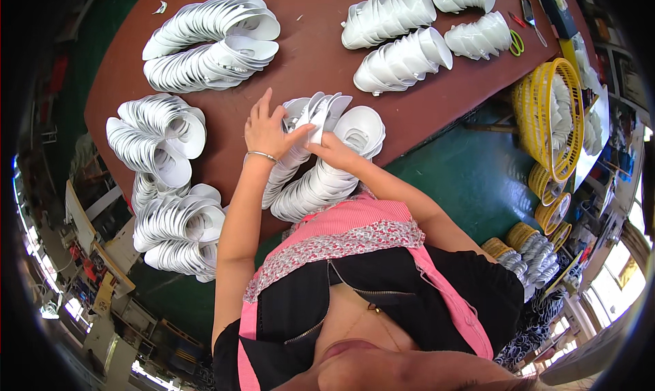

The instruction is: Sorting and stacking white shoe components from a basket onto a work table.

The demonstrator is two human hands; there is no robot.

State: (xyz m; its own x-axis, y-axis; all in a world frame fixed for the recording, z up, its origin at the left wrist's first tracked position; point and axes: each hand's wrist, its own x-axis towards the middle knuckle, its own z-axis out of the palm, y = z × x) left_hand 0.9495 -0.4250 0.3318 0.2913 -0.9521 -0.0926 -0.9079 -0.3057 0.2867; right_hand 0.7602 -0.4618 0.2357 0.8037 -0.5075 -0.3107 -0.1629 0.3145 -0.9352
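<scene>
Brown table (321,56) edge nearby; both hands apparently pinch white piece (315,121).

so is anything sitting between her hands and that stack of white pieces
Nothing visible does. The left hand and the right hand are already on the stack of white pieces, meeting over one white piece at its top.

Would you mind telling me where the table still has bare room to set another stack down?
The widest bare patch of table lies between the far-left stacks and the far-right stacks. A narrower strip runs in front of those right stacks. It is crowded around both hands and along the left edge stacks.
</scene>
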